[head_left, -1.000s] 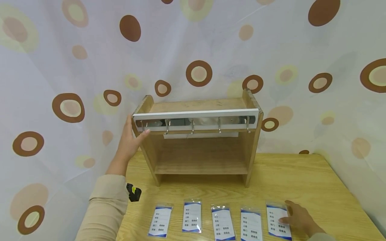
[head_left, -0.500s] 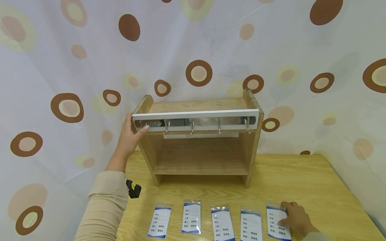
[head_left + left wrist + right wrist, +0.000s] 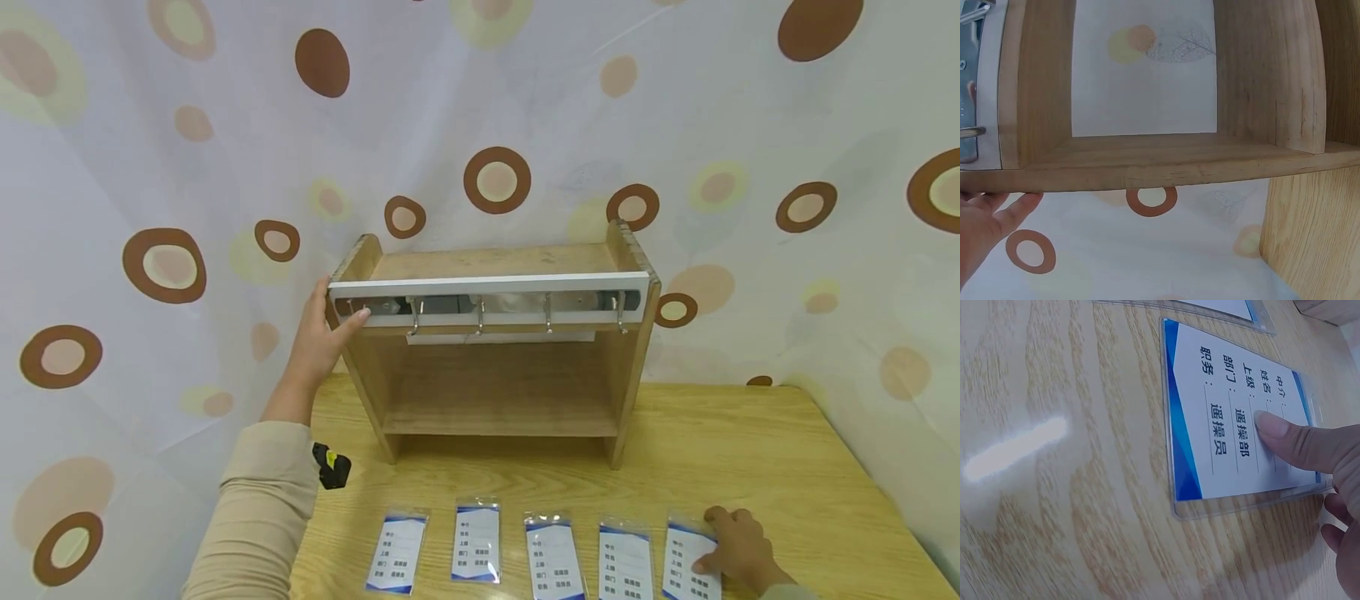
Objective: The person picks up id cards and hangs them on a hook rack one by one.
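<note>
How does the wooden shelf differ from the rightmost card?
The shelf is mostly wood; the card is white with blue ends. The shelf stands upright, far larger than the card. The left grip holds the shelf; the right grip has its thumb on the card. Both are being touched.

The table (image 3: 750, 442) is yellow wood with wavy lines. A brown wooden shelf (image 3: 502, 392) stands on it, just to the right of the left hand (image 3: 317, 342), which grips its top corner. Four cards (image 3: 476, 540) with blue ends lie in a row, left of the right hand (image 3: 741, 550). A fifth card (image 3: 684, 568) is partly under that hand; I can't tell if it lies all flat.
</note>
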`<control>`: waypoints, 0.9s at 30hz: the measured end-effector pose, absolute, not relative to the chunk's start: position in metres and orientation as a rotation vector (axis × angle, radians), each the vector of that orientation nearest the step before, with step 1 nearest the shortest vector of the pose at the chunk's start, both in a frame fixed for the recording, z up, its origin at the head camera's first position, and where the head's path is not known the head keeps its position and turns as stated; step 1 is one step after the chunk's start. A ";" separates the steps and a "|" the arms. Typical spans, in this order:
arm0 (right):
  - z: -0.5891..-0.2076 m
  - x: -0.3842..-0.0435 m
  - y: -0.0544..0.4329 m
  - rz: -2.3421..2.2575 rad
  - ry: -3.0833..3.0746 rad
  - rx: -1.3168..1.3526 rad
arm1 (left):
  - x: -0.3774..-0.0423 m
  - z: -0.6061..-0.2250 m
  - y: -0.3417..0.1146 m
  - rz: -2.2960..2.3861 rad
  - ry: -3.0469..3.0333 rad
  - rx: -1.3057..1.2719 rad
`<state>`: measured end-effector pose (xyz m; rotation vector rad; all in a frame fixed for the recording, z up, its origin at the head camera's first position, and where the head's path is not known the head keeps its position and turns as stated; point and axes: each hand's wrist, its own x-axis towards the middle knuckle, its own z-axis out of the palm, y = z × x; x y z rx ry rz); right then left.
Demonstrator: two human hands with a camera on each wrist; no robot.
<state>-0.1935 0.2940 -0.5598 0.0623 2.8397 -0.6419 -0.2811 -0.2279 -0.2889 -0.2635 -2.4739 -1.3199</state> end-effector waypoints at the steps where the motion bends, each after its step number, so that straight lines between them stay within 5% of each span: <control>1: -0.559 -0.193 0.294 -0.652 2.838 0.073 | -0.282 -0.289 -0.228 -1.330 -2.467 -0.273; 8: -0.565 -0.188 0.296 -0.768 2.858 0.118 | -0.283 -0.285 -0.229 -1.487 -2.364 -0.386; 27: -0.546 -0.173 0.300 -1.457 2.658 0.156 | -0.283 -0.270 -0.229 -1.723 -2.276 -0.119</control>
